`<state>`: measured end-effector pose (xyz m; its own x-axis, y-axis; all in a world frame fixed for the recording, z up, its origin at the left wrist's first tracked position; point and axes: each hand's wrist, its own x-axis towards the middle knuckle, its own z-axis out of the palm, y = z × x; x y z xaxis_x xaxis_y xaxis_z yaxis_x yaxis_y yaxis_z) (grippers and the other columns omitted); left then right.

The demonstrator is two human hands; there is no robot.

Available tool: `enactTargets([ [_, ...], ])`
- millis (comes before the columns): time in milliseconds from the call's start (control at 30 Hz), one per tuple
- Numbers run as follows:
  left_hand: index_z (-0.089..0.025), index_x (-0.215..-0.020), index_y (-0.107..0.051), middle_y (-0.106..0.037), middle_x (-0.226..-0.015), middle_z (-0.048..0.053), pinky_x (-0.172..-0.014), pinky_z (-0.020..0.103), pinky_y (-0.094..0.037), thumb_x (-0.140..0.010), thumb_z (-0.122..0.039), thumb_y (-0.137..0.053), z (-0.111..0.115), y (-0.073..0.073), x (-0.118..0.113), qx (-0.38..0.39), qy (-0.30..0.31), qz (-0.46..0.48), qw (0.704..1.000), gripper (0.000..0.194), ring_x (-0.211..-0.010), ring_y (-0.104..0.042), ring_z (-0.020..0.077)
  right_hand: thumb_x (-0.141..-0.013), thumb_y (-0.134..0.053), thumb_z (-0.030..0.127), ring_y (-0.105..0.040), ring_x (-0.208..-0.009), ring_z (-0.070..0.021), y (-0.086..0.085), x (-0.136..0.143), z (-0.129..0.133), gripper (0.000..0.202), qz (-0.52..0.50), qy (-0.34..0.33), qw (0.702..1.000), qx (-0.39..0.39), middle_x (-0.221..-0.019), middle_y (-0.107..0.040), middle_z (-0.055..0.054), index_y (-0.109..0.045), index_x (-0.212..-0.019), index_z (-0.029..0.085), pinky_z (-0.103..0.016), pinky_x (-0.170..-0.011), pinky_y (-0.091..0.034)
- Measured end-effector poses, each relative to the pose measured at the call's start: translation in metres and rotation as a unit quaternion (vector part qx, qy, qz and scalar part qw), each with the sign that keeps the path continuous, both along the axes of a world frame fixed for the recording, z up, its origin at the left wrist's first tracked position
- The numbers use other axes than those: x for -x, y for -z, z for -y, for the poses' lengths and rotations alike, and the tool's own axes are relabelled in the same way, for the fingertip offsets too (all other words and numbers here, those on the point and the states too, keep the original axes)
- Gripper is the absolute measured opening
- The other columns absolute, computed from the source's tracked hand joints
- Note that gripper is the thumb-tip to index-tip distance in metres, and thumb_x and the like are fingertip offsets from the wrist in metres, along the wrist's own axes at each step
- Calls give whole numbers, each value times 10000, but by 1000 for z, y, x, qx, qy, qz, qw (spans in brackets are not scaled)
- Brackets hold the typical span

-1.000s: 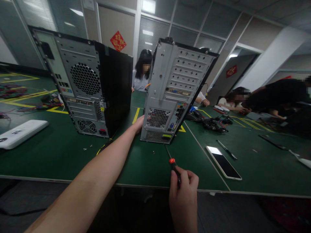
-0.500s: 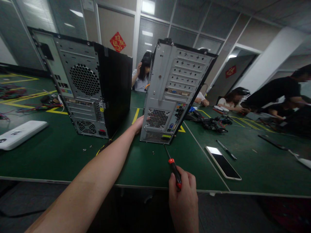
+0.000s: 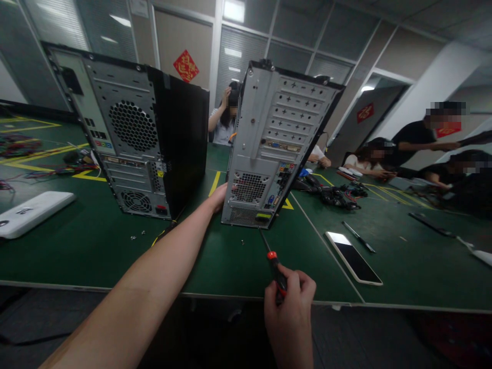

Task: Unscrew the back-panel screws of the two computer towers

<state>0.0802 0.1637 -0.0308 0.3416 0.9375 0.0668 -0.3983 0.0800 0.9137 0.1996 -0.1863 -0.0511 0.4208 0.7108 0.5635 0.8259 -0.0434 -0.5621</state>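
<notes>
My right hand [image 3: 292, 302] is closed round the black and red handle of a screwdriver [image 3: 273, 259]. The blade's tip meets the bottom rear edge of a grey computer case [image 3: 251, 154], which stands upright with its back panel toward me. My left arm stretches across the table, and my left hand [image 3: 220, 198] reaches to the left side of that case; its fingers are hidden behind the panel. One small screw [image 3: 242, 242] lies in front of the case. To the left stands a second computer case [image 3: 130, 169] with a black side panel, also showing its back.
Loose screws [image 3: 134, 237] lie before the left case. A white device [image 3: 36, 212] is at far left. On the right are a phone [image 3: 353, 259], a pen [image 3: 359, 237] and bundled black cables [image 3: 338, 196]. People sit across the green table [image 3: 215, 271].
My right hand has turned and its fingers have shifted on the screwdriver handle, while the tip stays at the case's lower edge. My left arm and both cases hold still. A person at far right has straightened.
</notes>
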Motion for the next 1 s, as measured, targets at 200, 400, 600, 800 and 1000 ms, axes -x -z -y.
enactTargets([
  [200,-183,-1074,-779,-809,-909,74,-949,431,-621,-699,-341,-886,0,1,1,1,2,-2,1000,421,-938,-792,282,-1093,-432,432,-708,-853,-234,-2,2,0,367,15,-4,1000,23,-1174,-586,-144,-647,-1257,184,-342,-635,-578],
  [400,-182,-1114,-773,-811,-926,77,-965,429,-615,-721,-323,-881,-2,2,1,8,-7,8,1000,431,-935,-796,268,-1119,-340,567,-707,-788,-237,-4,-1,-1,505,17,16,999,43,-1046,-668,-122,-658,-1232,191,-320,-580,-522],
  [600,-184,-1129,-777,-819,-938,75,-921,410,-632,-727,-302,-872,-2,1,1,12,4,1,1000,430,-908,-796,255,-1104,-417,521,-696,-911,-245,-1,-1,0,439,11,19,1000,17,-1180,-572,-144,-666,-1228,182,-367,-710,-589],
  [800,-185,-1162,-769,-822,-968,72,-952,408,-622,-740,-279,-849,6,-5,-2,10,-5,14,1000,439,-934,-794,249,-1066,-448,348,-693,-950,-252,1,2,2,332,9,7,1000,16,-1233,-526,-151,-621,-1295,182,-383,-742,-607],
  [1000,-179,-1108,-776,-820,-961,79,-965,415,-617,-724,-272,-855,8,-6,0,13,-7,11,1000,403,-955,-794,262,-1098,-427,431,-728,-857,-233,-4,2,2,367,8,12,999,32,-1200,-608,-148,-623,-1291,188,-322,-625,-580],
])
